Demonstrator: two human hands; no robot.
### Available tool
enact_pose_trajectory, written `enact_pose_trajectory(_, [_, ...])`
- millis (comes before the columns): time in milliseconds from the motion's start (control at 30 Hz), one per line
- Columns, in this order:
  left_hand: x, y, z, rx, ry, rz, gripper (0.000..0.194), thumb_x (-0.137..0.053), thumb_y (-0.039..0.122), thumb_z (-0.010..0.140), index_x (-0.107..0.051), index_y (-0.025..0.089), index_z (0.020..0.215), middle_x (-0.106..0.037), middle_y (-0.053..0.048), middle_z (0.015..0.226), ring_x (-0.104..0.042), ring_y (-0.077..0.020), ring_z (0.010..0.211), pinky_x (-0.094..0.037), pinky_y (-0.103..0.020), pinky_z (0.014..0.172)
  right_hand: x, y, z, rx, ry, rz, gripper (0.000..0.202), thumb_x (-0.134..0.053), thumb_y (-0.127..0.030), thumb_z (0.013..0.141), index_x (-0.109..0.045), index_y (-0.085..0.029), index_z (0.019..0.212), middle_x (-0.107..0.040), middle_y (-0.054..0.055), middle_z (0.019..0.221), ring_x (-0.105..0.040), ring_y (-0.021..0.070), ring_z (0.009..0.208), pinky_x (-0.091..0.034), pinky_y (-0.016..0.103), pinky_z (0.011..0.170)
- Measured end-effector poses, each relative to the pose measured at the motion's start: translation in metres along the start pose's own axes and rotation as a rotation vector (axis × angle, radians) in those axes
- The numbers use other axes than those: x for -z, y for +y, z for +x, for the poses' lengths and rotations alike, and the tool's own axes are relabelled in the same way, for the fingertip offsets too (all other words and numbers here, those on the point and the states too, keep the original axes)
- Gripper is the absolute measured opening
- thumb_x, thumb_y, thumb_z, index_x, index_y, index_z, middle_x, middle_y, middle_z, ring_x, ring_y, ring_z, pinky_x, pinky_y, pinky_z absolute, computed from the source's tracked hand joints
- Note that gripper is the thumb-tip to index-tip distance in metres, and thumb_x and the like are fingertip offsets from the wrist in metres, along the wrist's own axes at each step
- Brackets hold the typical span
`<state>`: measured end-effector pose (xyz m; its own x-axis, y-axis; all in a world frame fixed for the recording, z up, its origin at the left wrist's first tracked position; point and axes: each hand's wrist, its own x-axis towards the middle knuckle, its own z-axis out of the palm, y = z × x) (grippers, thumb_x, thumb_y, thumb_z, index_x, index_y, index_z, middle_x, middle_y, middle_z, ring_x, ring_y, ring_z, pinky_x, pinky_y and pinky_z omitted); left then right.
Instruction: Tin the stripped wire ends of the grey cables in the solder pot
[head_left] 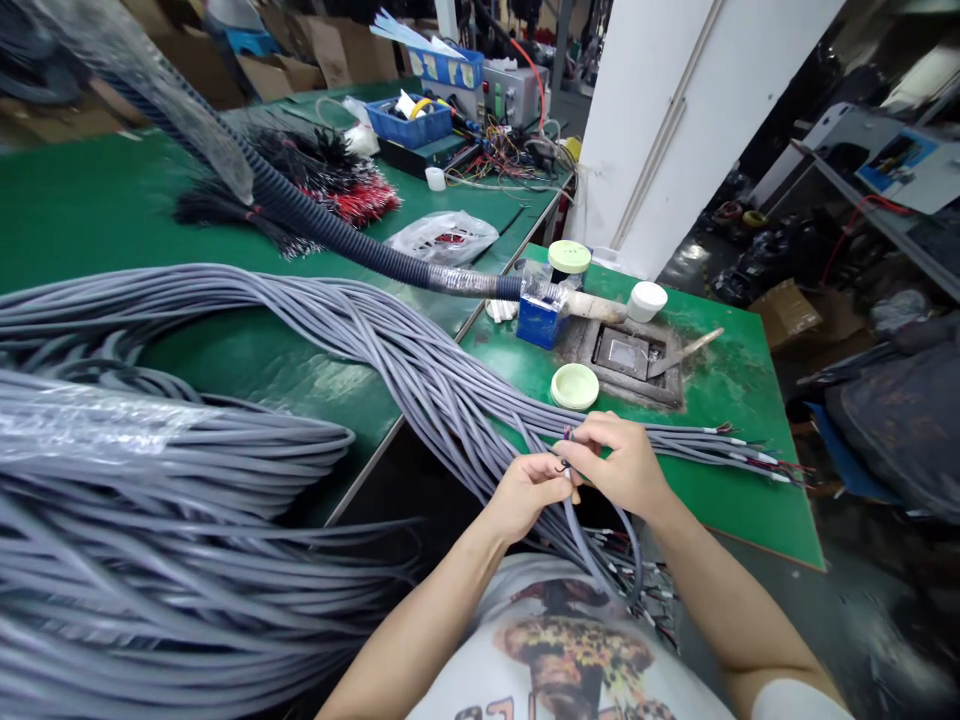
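My left hand is closed on the end of a grey cable, with small dark wires showing at its fingertips. Beside it, slightly higher and to the right, my right hand pinches thin coloured wires at a cable end. Both hands nearly touch, in front of my body. Behind them a thick bundle of grey cables crosses the bench, its stripped ends lying on the right side of the green board. More cable ends hang below my hands.
Past the hands are an open pale green lid, a soot-stained metal pot with a blade across it, a blue box and a ribbed hose. Coiled grey cables fill the left. A white pillar stands behind.
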<state>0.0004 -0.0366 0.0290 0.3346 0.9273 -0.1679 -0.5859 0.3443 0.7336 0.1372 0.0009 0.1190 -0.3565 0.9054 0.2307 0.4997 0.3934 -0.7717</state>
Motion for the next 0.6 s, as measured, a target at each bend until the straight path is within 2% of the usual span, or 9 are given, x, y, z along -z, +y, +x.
enact_pose_trajectory(67, [0.0,0.0,-0.001,-0.012,0.024,0.01,0.034,-0.087,0.039,0.055,-0.069,0.012,0.066,-0.065,-0.002,0.057,-0.056,-0.0108,0.053,-0.043,-0.023,0.058,-0.004,-0.002,0.0,0.027,0.025,-0.017,0.029,-0.063,-0.029,0.081,-0.062,-0.022,0.053,-0.056,0.0,0.055,-0.052,0.0145,0.057,-0.041,0.031,0.062])
enact_pose_trajectory(200, [0.001,0.0,-0.002,-0.027,0.087,-0.039,0.034,-0.086,0.039,0.058,-0.069,0.012,0.071,-0.066,-0.002,0.059,-0.055,-0.009,0.053,-0.041,-0.021,0.055,-0.007,0.008,-0.002,-0.035,0.023,0.101,0.027,-0.06,-0.03,0.084,-0.067,-0.022,0.059,-0.059,0.001,0.058,-0.054,0.0147,0.055,-0.042,0.029,0.056])
enact_pose_trajectory(300, [0.001,0.0,-0.001,0.0,0.105,-0.14,0.034,-0.085,0.038,0.059,-0.069,0.012,0.073,-0.066,-0.002,0.06,-0.055,-0.0085,0.052,-0.042,-0.021,0.054,-0.003,0.02,-0.007,-0.043,0.053,0.113,0.018,-0.06,-0.029,0.085,-0.072,-0.023,0.072,-0.065,0.002,0.067,-0.059,0.0166,0.062,-0.046,0.03,0.059])
enact_pose_trajectory(367, [0.002,0.001,0.002,0.02,0.102,-0.218,0.033,-0.085,0.037,0.06,-0.069,0.012,0.075,-0.066,-0.002,0.061,-0.056,-0.008,0.052,-0.045,-0.02,0.054,0.001,0.027,-0.011,0.053,0.105,0.053,0.015,-0.059,-0.025,0.086,-0.073,-0.025,0.092,-0.07,0.003,0.08,-0.063,0.0188,0.074,-0.049,0.033,0.071])
enact_pose_trajectory(467, [0.002,0.004,0.008,0.026,0.107,-0.322,0.032,-0.085,0.035,0.061,-0.068,0.012,0.076,-0.065,0.0,0.061,-0.058,-0.0066,0.053,-0.047,-0.017,0.056,0.005,0.034,-0.019,0.347,0.054,-0.104,0.036,-0.056,-0.016,0.087,-0.064,-0.03,0.118,-0.07,0.006,0.104,-0.062,0.0215,0.095,-0.049,0.04,0.085])
enact_pose_trajectory(533, [0.0,0.006,0.012,0.011,0.095,-0.363,0.029,-0.083,0.035,0.064,-0.067,0.012,0.074,-0.063,0.002,0.06,-0.055,-0.0052,0.05,-0.046,-0.016,0.052,0.006,0.037,-0.022,0.519,-0.055,-0.21,0.041,-0.055,-0.015,0.086,-0.061,-0.033,0.123,-0.066,0.006,0.12,-0.058,0.023,0.108,-0.047,0.044,0.091])
enact_pose_trajectory(600, [-0.004,0.009,0.016,-0.001,0.072,-0.367,0.027,-0.081,0.036,0.067,-0.067,0.013,0.075,-0.062,0.002,0.061,-0.053,-0.0048,0.048,-0.045,-0.016,0.05,0.005,0.039,-0.022,0.61,-0.104,-0.273,0.038,-0.058,-0.019,0.086,-0.063,-0.034,0.12,-0.064,0.005,0.125,-0.056,0.0241,0.114,-0.046,0.045,0.094])
